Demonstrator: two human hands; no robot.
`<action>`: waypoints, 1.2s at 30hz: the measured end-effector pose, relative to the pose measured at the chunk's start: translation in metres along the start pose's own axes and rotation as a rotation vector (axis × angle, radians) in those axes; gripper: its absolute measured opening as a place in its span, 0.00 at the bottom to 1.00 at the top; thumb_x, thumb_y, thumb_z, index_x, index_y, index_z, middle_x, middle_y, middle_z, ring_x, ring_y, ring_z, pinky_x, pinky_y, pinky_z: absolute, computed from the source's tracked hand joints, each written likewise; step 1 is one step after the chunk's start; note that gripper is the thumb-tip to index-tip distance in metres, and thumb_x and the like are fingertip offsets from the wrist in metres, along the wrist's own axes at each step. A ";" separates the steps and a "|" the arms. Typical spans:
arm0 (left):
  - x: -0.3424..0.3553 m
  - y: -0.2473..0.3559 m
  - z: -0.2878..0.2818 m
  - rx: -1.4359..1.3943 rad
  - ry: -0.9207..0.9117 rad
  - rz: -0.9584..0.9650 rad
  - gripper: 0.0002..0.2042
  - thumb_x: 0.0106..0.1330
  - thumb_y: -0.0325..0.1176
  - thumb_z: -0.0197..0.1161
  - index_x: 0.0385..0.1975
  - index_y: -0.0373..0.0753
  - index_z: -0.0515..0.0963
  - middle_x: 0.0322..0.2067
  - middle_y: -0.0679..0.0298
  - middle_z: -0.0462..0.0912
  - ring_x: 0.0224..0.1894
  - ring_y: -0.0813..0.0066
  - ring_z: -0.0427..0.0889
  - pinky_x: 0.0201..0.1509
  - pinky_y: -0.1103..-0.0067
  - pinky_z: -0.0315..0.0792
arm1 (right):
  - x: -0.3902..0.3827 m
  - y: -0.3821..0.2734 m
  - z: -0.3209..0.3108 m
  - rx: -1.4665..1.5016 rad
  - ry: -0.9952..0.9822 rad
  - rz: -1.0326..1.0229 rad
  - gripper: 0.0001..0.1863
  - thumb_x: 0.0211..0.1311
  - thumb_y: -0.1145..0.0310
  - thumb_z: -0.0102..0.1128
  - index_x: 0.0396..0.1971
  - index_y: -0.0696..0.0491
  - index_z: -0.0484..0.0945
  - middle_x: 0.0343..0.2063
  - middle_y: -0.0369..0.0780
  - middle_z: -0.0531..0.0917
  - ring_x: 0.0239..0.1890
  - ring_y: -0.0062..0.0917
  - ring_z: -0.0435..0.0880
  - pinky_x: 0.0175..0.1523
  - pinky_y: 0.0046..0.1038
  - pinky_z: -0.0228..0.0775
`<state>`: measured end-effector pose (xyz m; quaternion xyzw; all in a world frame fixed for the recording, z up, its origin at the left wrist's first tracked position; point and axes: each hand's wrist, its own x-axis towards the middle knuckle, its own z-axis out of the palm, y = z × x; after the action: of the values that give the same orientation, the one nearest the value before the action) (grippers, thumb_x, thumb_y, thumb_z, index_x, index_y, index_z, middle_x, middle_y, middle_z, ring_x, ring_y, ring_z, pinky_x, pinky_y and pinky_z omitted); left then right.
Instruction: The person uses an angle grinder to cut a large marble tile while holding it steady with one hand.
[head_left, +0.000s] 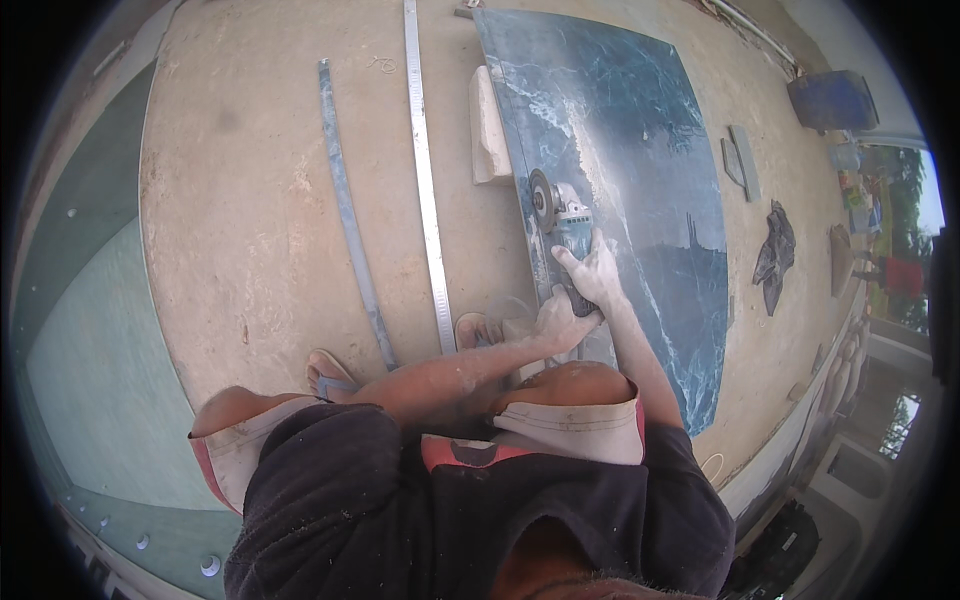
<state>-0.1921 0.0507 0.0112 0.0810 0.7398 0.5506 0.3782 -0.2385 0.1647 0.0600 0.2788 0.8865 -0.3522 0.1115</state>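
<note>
An angle grinder [574,232] with a teal body and a round disc [541,201] is held over the left edge of a glossy blue tile slab [660,190] with pale veins. My left hand [566,322] is closed around the rear end of the grinder. Farther forward, my right hand [592,272] wraps the tool's body, thumb pointing left. The disc stands upright along the slab's edge; whether it touches the slab cannot be made out. Pale dust coats both hands and part of the slab.
A whitish block [489,130] sits against the slab's left edge. Left of it lie a long metal straightedge [425,180] and a narrow blue strip [350,215]. Beyond the slab are a crumpled dark cloth or bag [774,255], grey offcuts [744,162] and a blue container [834,100].
</note>
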 end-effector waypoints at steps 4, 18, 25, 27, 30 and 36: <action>0.000 0.000 0.000 -0.005 -0.013 -0.010 0.45 0.54 0.59 0.74 0.50 0.17 0.68 0.44 0.30 0.81 0.52 0.36 0.83 0.57 0.57 0.76 | 0.000 0.002 -0.001 -0.003 -0.023 -0.001 0.45 0.56 0.49 0.72 0.63 0.68 0.66 0.50 0.62 0.82 0.56 0.51 0.82 0.60 0.41 0.72; -0.003 -0.004 0.006 -0.010 -0.033 -0.016 0.45 0.55 0.58 0.75 0.52 0.16 0.67 0.45 0.31 0.81 0.52 0.38 0.83 0.56 0.58 0.77 | -0.003 0.012 0.002 -0.047 0.010 -0.039 0.47 0.57 0.50 0.72 0.65 0.69 0.62 0.48 0.63 0.83 0.54 0.52 0.84 0.58 0.42 0.75; -0.002 -0.016 0.017 0.017 0.051 0.021 0.41 0.54 0.58 0.76 0.47 0.21 0.69 0.40 0.34 0.83 0.47 0.36 0.85 0.52 0.55 0.78 | -0.005 0.014 0.004 -0.030 0.018 -0.059 0.43 0.58 0.50 0.72 0.61 0.67 0.65 0.47 0.61 0.83 0.53 0.51 0.84 0.58 0.42 0.74; -0.002 -0.017 0.019 0.025 0.051 0.018 0.41 0.54 0.58 0.75 0.48 0.22 0.69 0.40 0.33 0.83 0.47 0.36 0.84 0.52 0.55 0.78 | -0.006 0.014 0.004 -0.025 0.013 -0.060 0.42 0.58 0.50 0.72 0.60 0.66 0.66 0.47 0.61 0.83 0.53 0.51 0.84 0.57 0.42 0.74; -0.004 -0.017 0.019 0.015 0.041 0.010 0.42 0.54 0.58 0.75 0.48 0.21 0.68 0.41 0.33 0.83 0.48 0.35 0.84 0.53 0.55 0.77 | -0.008 0.012 0.002 -0.036 0.003 -0.045 0.40 0.58 0.50 0.72 0.59 0.66 0.66 0.46 0.61 0.83 0.53 0.51 0.84 0.57 0.43 0.74; -0.007 -0.016 0.017 -0.002 0.020 -0.002 0.42 0.53 0.59 0.75 0.48 0.22 0.68 0.42 0.33 0.82 0.48 0.35 0.84 0.54 0.55 0.77 | -0.011 0.013 0.003 -0.058 0.017 -0.067 0.41 0.58 0.50 0.71 0.60 0.66 0.65 0.46 0.61 0.83 0.53 0.51 0.84 0.57 0.43 0.74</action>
<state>-0.1711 0.0540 -0.0017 0.0743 0.7433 0.5515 0.3713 -0.2224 0.1660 0.0552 0.2487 0.9060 -0.3276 0.1001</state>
